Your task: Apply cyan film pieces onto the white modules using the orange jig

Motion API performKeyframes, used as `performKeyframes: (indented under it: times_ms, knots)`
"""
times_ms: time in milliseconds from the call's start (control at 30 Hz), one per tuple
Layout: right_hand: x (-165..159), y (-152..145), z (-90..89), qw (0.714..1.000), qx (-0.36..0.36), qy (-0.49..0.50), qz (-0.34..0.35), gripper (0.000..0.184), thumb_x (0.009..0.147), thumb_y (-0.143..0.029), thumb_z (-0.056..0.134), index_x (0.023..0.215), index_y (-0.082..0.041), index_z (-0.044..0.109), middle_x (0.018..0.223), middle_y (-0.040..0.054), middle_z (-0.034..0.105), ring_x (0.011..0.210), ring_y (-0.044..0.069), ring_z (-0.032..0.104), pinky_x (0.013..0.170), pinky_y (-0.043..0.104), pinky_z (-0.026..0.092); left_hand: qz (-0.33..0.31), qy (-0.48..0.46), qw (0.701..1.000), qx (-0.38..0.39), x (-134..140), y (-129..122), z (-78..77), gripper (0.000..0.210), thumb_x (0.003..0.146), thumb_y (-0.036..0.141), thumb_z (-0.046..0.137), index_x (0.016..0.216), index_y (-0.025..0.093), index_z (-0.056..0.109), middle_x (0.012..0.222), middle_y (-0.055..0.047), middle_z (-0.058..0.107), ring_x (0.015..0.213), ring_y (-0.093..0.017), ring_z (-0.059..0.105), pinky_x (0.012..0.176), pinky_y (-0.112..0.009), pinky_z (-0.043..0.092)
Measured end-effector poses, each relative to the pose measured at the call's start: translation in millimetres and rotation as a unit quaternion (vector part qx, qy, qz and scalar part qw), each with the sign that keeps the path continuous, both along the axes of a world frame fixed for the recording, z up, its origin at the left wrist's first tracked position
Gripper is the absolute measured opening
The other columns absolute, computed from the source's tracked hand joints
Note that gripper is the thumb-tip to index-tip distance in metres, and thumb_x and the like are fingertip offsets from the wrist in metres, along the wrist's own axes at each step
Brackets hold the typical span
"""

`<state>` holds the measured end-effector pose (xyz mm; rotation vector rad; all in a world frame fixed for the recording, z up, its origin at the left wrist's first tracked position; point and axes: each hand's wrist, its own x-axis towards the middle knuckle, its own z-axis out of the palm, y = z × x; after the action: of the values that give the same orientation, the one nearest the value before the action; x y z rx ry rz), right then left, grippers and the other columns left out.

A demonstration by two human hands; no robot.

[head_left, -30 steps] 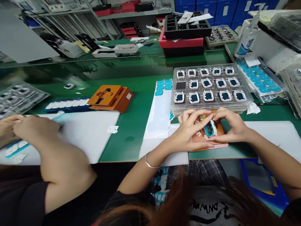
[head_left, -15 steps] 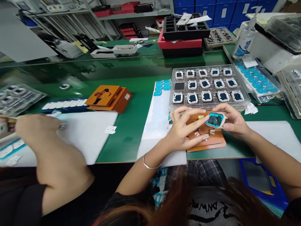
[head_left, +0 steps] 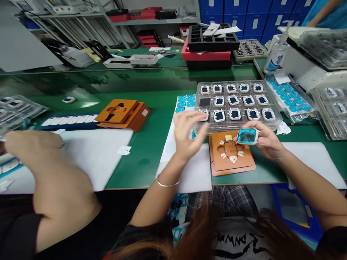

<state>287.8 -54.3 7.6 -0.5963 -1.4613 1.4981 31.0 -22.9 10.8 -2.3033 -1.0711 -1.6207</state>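
My right hand [head_left: 269, 142] grips a white smartwatch case [head_left: 247, 136] by its right side. A bright blue border shows round the dark middle of the case. The case is held over the right part of an orange-brown fixture plate [head_left: 233, 164], which has a rounded-square recess and small white strips around it. My left hand [head_left: 189, 135] is raised off the plate, slightly blurred, with thumb and fingers apart and nothing visible between them. It is above a white sheet with blue stickers [head_left: 185, 103] and near the left edge of a clear plastic tray [head_left: 273, 104] of watch cases.
A co-worker's arm [head_left: 59, 180] reaches across a white mat [head_left: 100, 148] at left. An orange fixture block [head_left: 121, 113] stands between us. Beyond the tray are a red box [head_left: 208, 54], a sanitizer bottle [head_left: 276, 54] and bagged blue stickers [head_left: 290, 95].
My left hand has moved away from the watch case, left and up, uncovering the fixture plate. My right hand still holds the case. The view has shifted slightly.
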Motion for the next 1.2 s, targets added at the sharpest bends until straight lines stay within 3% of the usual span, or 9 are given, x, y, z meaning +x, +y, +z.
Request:
performKeyframes:
  times_ms: [67, 167, 267, 367, 500, 567, 867, 1067, 1200]
  knots:
    - [2.9, 1.5, -1.7, 0.994, 0.093, -0.047, -0.033, 0.044, 0.077, -0.052, 0.074, 0.109, -0.025, 0.06, 0.098, 0.0058, 0.072, 0.084, 0.023, 0.072, 0.072, 0.036, 0.057, 0.135, -0.053, 0.986, -0.082, -18.7, 22.2, 0.7, 0.019, 0.094, 0.03, 0.049, 0.105, 0.019, 0.061, 0.108, -0.007, 0.066, 0.106, -0.021, 0.058, 0.091, -0.036, 0.046]
    - [4.9, 6.5, 2.5, 0.929, 0.327, -0.153, -0.088, 0.042, 0.074, -0.043, 0.077, 0.108, -0.024, 0.062, 0.092, 0.0071, 0.072, 0.078, 0.023, 0.069, 0.066, 0.036, 0.053, 0.334, -0.013, 0.878, -0.343, -39.9, 46.9, -2.8, 0.044, 0.094, 0.033, 0.045, 0.133, 0.013, 0.049, 0.141, -0.018, 0.05, 0.129, -0.031, 0.046, 0.104, -0.048, 0.041]
    - [0.7, 18.1, 17.2, 0.842, 0.476, -0.216, -0.134, 0.04, 0.078, -0.036, 0.074, 0.114, -0.025, 0.06, 0.087, 0.0056, 0.071, 0.072, 0.023, 0.065, 0.065, 0.038, 0.05, 0.362, 0.012, 0.81, -0.461, -44.3, 54.2, -10.9, 0.071, 0.09, 0.049, 0.052, 0.143, 0.004, 0.039, 0.149, -0.028, 0.04, 0.136, -0.044, 0.037, 0.105, -0.065, 0.036]
    - [-9.7, 38.4, 37.8, 0.768, 0.527, -0.301, -0.203, 0.034, 0.084, -0.038, 0.069, 0.113, -0.022, 0.061, 0.093, 0.0066, 0.072, 0.074, 0.021, 0.062, 0.067, 0.037, 0.046, 0.359, 0.032, 0.798, -0.483, -39.5, 52.3, -16.7, 0.084, 0.081, 0.057, 0.061, 0.145, 0.007, 0.038, 0.147, -0.027, 0.043, 0.136, -0.046, 0.035, 0.105, -0.071, 0.031]
    - [-33.0, 71.1, 63.0, 0.596, 0.592, -0.493, -0.226, 0.029, 0.092, -0.038, 0.055, 0.111, -0.02, 0.065, 0.109, 0.0092, 0.073, 0.086, 0.026, 0.061, 0.083, 0.044, 0.036, 0.36, 0.072, 0.797, -0.479, -36.5, 49.5, -16.7, 0.071, 0.084, 0.052, 0.059, 0.143, 0.016, 0.043, 0.146, -0.02, 0.048, 0.137, -0.039, 0.035, 0.108, -0.065, 0.033]
    - [-49.1, 86.0, 70.3, 0.551, 0.578, -0.558, -0.227, 0.032, 0.095, -0.036, 0.048, 0.117, -0.019, 0.064, 0.117, 0.0106, 0.071, 0.094, 0.029, 0.059, 0.087, 0.047, 0.031, 0.364, 0.083, 0.797, -0.475, -37.1, 49.5, -16.2, 0.067, 0.085, 0.05, 0.058, 0.142, 0.017, 0.043, 0.145, -0.019, 0.048, 0.136, -0.037, 0.036, 0.107, -0.063, 0.036]
    - [-96.1, 130.5, 51.5, 0.571, 0.497, -0.63, -0.173, 0.037, 0.094, -0.03, 0.051, 0.129, -0.023, 0.061, 0.124, 0.0095, 0.069, 0.1, 0.033, 0.059, 0.079, 0.044, 0.037, 0.356, 0.107, 0.819, -0.438, -41.3, 49.8, -18.7, 0.062, 0.088, 0.045, 0.062, 0.14, 0.016, 0.043, 0.137, -0.022, 0.056, 0.131, -0.037, 0.046, 0.1, -0.06, 0.043]
    - [-84.7, 108.9, 51.7, 0.583, 0.528, -0.589, -0.187, 0.036, 0.099, -0.026, 0.042, 0.13, -0.021, 0.06, 0.142, 0.0119, 0.056, 0.113, 0.031, 0.055, 0.084, 0.046, 0.041, 0.344, 0.117, 0.876, -0.318, -40.3, 39.5, -1.7, 0.068, 0.089, 0.031, 0.064, 0.148, 0.013, 0.035, 0.134, -0.021, 0.058, 0.12, -0.035, 0.057, 0.097, -0.048, 0.046]
    - [-86.7, 95.5, 54.7, 0.58, 0.57, -0.558, -0.167, 0.03, 0.099, -0.022, 0.043, 0.116, -0.023, 0.068, 0.148, 0.0059, 0.05, 0.126, 0.031, 0.047, 0.088, 0.045, 0.042, 0.324, 0.112, 0.908, -0.24, -40.0, 34.6, 3.8, 0.057, 0.091, 0.031, 0.061, 0.143, 0.015, 0.044, 0.132, -0.017, 0.061, 0.114, -0.032, 0.061, 0.088, -0.04, 0.049]
